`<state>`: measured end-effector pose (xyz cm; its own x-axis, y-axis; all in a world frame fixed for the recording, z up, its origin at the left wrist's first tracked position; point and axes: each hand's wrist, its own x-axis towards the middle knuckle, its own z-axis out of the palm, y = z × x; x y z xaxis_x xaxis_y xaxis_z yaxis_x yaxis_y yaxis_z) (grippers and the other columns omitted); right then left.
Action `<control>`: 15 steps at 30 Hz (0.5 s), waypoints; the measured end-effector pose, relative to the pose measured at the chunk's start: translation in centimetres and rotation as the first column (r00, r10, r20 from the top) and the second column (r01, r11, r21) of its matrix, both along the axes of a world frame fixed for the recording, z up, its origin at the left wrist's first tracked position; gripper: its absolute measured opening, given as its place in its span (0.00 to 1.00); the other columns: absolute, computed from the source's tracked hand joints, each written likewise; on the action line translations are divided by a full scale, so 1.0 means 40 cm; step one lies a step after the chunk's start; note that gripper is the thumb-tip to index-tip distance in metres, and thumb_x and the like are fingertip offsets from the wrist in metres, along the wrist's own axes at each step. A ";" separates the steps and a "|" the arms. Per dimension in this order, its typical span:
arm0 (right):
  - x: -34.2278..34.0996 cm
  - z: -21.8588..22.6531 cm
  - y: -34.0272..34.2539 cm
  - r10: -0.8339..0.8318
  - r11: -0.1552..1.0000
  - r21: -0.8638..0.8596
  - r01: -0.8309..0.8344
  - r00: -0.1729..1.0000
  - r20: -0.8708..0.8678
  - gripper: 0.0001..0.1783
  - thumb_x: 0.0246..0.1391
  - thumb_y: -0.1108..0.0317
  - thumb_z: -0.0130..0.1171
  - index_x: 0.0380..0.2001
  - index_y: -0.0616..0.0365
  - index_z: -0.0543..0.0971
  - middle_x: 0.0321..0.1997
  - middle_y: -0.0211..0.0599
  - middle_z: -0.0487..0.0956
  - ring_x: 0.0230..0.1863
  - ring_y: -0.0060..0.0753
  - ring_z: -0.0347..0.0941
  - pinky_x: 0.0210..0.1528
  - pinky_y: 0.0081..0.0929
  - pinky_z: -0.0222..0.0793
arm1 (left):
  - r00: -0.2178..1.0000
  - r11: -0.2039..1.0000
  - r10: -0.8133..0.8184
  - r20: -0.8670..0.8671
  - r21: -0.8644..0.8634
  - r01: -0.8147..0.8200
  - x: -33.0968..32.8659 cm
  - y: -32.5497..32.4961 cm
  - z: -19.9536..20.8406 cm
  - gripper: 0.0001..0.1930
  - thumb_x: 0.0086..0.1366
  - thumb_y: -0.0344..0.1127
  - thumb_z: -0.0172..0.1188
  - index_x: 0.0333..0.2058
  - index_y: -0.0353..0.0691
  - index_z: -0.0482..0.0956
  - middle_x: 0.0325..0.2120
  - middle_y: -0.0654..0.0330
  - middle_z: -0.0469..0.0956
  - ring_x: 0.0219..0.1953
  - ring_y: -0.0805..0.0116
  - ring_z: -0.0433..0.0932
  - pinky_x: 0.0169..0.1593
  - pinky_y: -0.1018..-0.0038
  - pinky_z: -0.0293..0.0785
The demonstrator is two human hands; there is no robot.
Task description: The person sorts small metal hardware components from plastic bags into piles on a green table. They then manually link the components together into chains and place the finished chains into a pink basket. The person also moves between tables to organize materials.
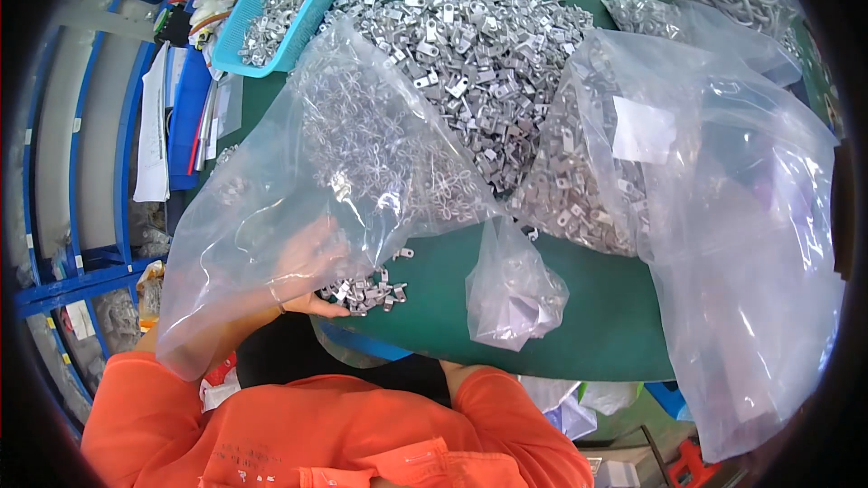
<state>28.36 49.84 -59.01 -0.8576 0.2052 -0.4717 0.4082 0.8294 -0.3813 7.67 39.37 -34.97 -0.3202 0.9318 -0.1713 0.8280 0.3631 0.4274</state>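
My left hand [312,258] lies low on the green table, partly seen through the clear film of a bag. Its thumb and fingers are spread, with the thumb beside a small pile of metal clips [366,291] at the table's near edge. Over the hand and wrist drapes a large clear plastic bag [226,235], filled farther up with small bent wire pieces [380,145]. My right forearm [461,375] passes below the table edge, so that hand is hidden.
Loose metal clips form a large heap [479,63] at the back. A light-blue basket [303,36] holds more. On the right lies a big clear bag [723,244] of clips; a small knotted bag [515,294] sits near the front. Blue shelving [68,172] stands left.
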 end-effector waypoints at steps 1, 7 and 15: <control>0.007 0.002 -0.002 -0.010 1.000 -0.005 0.010 1.000 0.003 0.17 0.48 0.72 0.43 0.43 0.61 0.73 0.49 0.49 0.70 0.49 0.51 0.67 0.52 0.40 0.61 | 1.000 1.000 0.007 0.014 -0.008 -0.007 0.004 -0.003 0.002 0.45 0.35 0.60 0.66 0.51 0.39 0.64 0.50 0.37 0.61 0.52 0.35 0.61 0.54 0.50 0.58; 0.009 0.004 -0.003 -0.071 0.997 -0.025 0.071 0.997 0.016 0.17 0.48 0.73 0.43 0.42 0.61 0.73 0.49 0.49 0.70 0.49 0.51 0.66 0.52 0.40 0.61 | 1.000 1.000 -0.004 -0.018 0.026 0.005 0.006 -0.031 -0.023 0.46 0.37 0.62 0.65 0.52 0.38 0.64 0.53 0.36 0.59 0.54 0.35 0.59 0.55 0.50 0.56; -0.009 0.036 -0.004 -0.165 0.982 -0.092 0.163 0.986 -0.007 0.17 0.48 0.73 0.43 0.42 0.62 0.73 0.49 0.50 0.69 0.49 0.52 0.66 0.53 0.40 0.60 | 0.999 1.000 -0.007 0.033 -0.016 0.007 -0.001 -0.018 0.002 0.44 0.36 0.59 0.67 0.50 0.38 0.66 0.52 0.35 0.59 0.54 0.35 0.58 0.56 0.51 0.55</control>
